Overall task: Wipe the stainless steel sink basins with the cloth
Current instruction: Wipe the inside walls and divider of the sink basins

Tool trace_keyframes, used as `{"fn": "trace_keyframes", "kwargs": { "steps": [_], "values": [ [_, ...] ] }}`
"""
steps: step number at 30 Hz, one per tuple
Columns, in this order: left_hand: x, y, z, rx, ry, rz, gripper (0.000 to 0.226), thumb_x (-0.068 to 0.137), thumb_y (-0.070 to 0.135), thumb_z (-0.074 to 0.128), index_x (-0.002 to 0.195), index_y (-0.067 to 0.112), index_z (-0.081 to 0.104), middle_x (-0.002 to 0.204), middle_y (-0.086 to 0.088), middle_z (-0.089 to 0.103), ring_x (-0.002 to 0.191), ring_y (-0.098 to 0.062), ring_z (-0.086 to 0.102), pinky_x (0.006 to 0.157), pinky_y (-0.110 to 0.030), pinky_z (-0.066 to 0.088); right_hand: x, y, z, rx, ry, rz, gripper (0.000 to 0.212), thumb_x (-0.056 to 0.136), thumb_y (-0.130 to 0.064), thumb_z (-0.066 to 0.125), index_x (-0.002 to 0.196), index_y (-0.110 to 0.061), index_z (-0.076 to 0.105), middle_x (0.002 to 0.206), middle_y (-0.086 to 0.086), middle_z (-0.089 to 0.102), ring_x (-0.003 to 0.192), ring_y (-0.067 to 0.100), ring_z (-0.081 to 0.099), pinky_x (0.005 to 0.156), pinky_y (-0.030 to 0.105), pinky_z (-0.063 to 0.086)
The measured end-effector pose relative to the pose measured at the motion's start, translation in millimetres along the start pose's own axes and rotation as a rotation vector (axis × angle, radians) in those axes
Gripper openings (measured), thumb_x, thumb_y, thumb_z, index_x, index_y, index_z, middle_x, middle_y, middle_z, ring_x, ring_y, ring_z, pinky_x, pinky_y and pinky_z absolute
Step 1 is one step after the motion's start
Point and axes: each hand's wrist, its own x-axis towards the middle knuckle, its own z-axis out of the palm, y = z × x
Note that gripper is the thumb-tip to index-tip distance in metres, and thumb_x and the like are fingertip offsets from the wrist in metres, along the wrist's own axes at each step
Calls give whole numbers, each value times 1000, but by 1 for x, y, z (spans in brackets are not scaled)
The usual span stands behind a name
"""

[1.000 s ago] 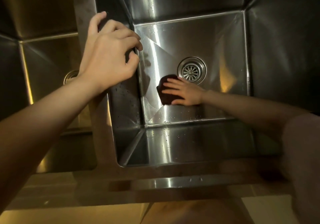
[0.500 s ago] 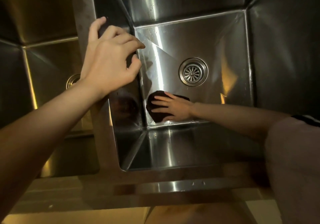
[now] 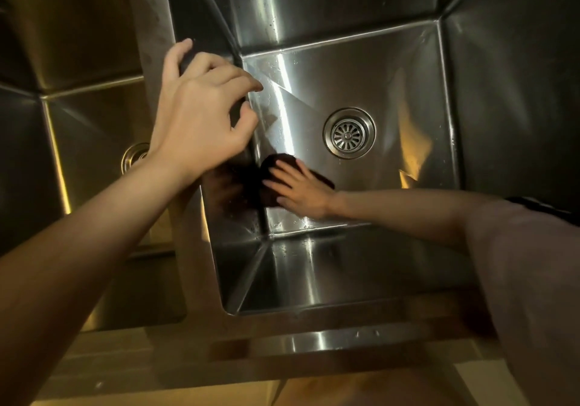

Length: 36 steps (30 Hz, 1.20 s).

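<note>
Right hand [image 3: 303,190] flat, pressing cloth [image 3: 270,182] on basin floor [image 3: 392,91].

Warm yellow light falls on the pale counter edge [image 3: 94,371].

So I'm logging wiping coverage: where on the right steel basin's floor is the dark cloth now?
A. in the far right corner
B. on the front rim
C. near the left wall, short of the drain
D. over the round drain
C: the right hand presses the dark cloth flat by the right basin's left wall, with the round drain strainer uncovered beyond it.
</note>
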Motion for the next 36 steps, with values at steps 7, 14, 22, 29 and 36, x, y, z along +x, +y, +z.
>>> {"fn": "trace_keyframes", "kwargs": {
  "steps": [7,14,22,29,36],
  "values": [
    [0,1,-2,-20,-23,-4,37,94,31,41,111,20,72,113,3,69,116,-17,52,118,-43,10,-41,18,15,-90,-184,-313,58,99,-51,33,152,-32,17,162,0,6,150,21,-6,118,40,-11],
    [-1,3,-3,-21,-39,4,37,94,31,41,112,19,71,115,2,68,120,-17,51,119,-44,10,-52,73,-15,35,66,-45,58,97,-42,46,149,-24,30,159,6,21,149,26,9,121,49,12],
    [-1,1,-1,-4,-35,1,37,94,33,41,111,21,72,116,3,68,120,-18,51,118,-43,9,-66,90,-10,-43,29,-178,60,96,-42,49,149,-21,31,157,11,24,148,32,14,119,54,14],
    [-1,0,0,-2,-22,6,36,94,32,42,110,21,72,115,5,68,118,-17,51,117,-42,10,-22,18,8,-123,-84,-404,59,98,-51,39,150,-26,29,159,5,21,150,24,9,121,47,10],
    [-1,0,0,7,-15,10,34,92,30,44,107,21,73,112,5,69,115,-16,52,117,-45,13,-21,22,5,86,153,-79,56,97,-43,47,146,-19,38,156,11,28,148,29,18,121,44,14]
  ]
}}
